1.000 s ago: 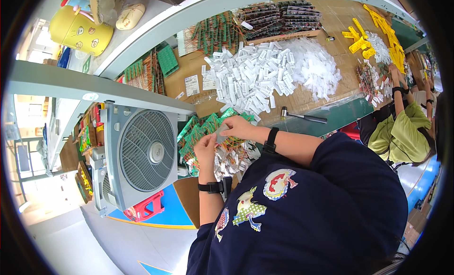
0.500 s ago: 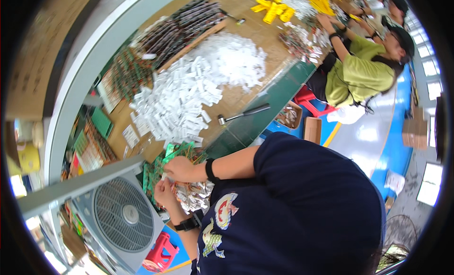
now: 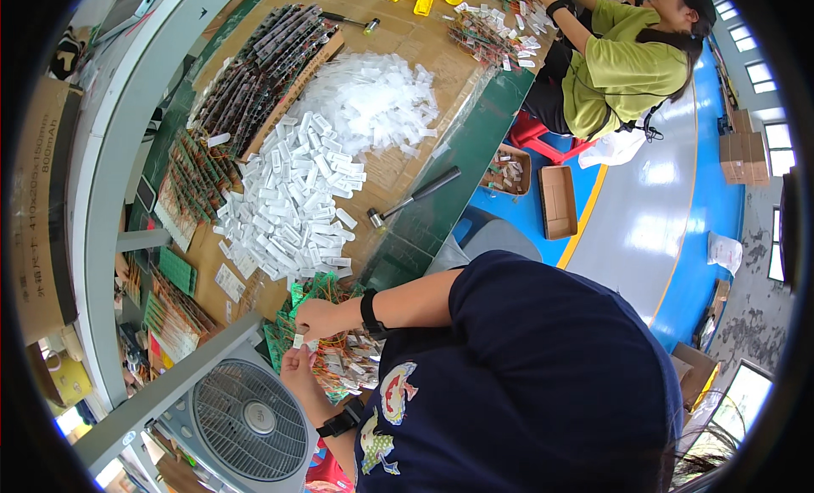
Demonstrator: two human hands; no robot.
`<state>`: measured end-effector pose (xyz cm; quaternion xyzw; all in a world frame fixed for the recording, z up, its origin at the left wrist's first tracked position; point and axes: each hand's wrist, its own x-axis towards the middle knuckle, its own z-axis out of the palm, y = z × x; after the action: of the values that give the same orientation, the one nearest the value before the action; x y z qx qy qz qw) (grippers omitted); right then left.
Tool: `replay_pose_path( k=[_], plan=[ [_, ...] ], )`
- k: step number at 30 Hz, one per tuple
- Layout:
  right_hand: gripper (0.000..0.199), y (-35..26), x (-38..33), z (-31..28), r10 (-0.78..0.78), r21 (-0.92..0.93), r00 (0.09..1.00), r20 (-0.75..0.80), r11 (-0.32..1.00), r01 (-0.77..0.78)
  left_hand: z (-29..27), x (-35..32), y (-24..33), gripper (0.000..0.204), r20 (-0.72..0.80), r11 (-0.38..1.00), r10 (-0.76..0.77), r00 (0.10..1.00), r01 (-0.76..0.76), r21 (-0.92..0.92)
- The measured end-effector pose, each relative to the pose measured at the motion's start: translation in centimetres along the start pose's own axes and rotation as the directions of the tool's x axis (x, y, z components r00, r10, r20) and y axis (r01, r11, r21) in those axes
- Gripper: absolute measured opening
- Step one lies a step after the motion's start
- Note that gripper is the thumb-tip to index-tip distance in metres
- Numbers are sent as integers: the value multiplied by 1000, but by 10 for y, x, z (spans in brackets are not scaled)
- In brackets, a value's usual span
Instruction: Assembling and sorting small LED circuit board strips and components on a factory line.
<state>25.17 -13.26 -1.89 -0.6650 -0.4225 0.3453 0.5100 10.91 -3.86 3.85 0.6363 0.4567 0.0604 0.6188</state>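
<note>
My right hand [image 3: 318, 317], with a black band on its wrist, and my left hand [image 3: 297, 370], with a black watch, meet over a heap of small green circuit boards with red wires [image 3: 348, 366]. Together the fingers pinch one small white plastic piece [image 3: 298, 342]. Just beyond the hands, a big heap of the same white pieces [image 3: 292, 209] lies on the brown table [image 3: 415, 44]. The camera is tilted, so the table runs diagonally across the view.
A small hammer [image 3: 411, 200] lies by the table's green edge. Clear plastic bits [image 3: 373, 99] and rows of dark boards [image 3: 254, 69] lie farther off. A grey fan [image 3: 246, 421] stands beside my left arm. A person in a green shirt [image 3: 623, 69] works at the far end, near cardboard boxes [image 3: 560, 200].
The view has swung and rolled further, showing more of the table and the seated person. My hands stay together over the green boards, still holding the small white piece.
</note>
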Motion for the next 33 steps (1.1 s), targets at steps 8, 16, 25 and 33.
replay_pose_path(
  k=[8, 16, 25, 33],
  plan=[
    [16, -40, -11, 15, 15, -235, 982, -191, 970, -60, 1, 7, -9, 7, -62, 998, 69, 996, -69, 4],
    [17, -45, -7, 14, 22, -365, 996, -84, 930, -52, 4, -2, -24, 10, -190, 983, 183, 965, -178, 44],
    [24, -16, 2, -15, -127, 212, 986, 107, 972, 102, -9, -5, -13, 6, -83, 964, 250, 965, -256, -74],
    [23, -25, 7, -10, -131, -33, 990, 53, 991, 133, -15, 9, -23, 6, -15, 964, 131, 991, -131, -233]
  ],
)
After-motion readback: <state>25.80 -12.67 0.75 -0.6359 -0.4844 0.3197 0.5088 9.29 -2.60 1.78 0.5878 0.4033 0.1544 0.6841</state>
